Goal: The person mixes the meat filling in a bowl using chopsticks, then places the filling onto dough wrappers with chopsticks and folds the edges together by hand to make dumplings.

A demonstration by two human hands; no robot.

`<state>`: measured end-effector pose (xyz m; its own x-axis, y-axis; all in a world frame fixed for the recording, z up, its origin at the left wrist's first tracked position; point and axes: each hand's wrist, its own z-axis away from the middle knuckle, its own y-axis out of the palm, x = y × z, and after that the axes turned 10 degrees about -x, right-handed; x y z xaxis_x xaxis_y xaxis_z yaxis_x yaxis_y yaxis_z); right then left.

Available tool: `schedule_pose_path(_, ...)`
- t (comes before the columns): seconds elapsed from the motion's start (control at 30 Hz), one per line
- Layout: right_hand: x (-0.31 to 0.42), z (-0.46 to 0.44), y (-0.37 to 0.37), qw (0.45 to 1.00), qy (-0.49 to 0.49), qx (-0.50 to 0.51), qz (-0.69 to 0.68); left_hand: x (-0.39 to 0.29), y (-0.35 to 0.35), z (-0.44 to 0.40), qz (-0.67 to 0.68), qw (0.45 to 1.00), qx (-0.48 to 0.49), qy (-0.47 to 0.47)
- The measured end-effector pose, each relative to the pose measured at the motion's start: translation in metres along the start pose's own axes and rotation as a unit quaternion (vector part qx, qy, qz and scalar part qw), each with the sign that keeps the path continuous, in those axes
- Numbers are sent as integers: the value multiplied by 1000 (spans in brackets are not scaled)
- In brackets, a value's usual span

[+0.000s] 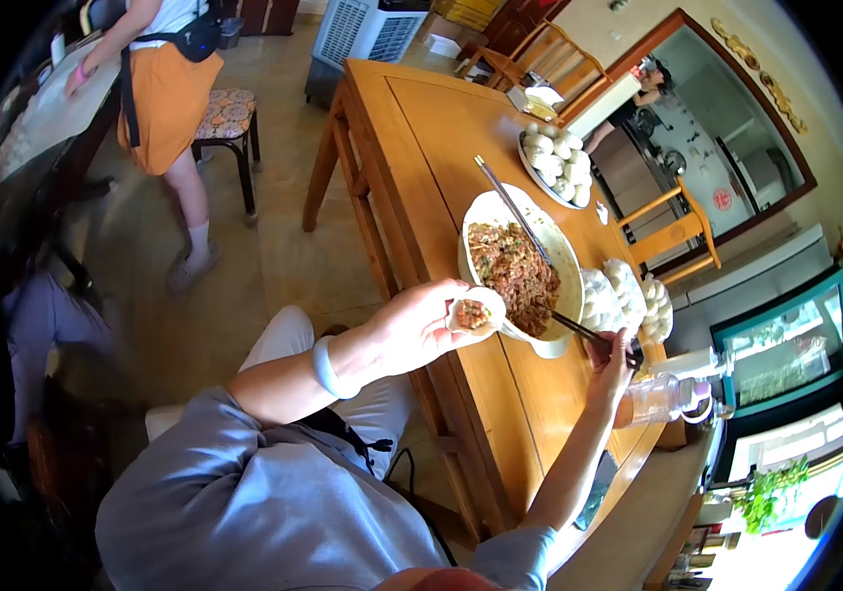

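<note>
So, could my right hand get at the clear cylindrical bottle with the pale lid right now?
Probably yes: the bottle sits close beside the right hand, with nothing visible blocking it. That hand holds slim dark chopsticks, though, so it may need to free up first.

Lower-right glare, dark curved edges

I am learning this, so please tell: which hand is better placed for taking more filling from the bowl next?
Probably the right hand: it holds chopsticks reaching into the bowl, while the left hand holds a filled wrapper.
</note>
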<state>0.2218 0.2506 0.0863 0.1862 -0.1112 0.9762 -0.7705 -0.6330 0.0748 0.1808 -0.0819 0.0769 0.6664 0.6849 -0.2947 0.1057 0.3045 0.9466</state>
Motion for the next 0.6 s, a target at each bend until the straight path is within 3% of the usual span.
schedule_pose_path(0.13,-13,15,15,995,30,38,-82,6,-6,0,1,1000,13,-16)
schedule_pose_path(0.23,-12,22,9,996,56,25,-63,5,-10,6,-23,1000,-4,-12)
schedule_pose_path(0.47,-2,73,-17,966,187,142,107,-1,-14,9,-14,1000,4,7)
schedule_pose_path(0.6,17,114,14,965,-85,204,139,8,-12,1,0,1000,3,11)
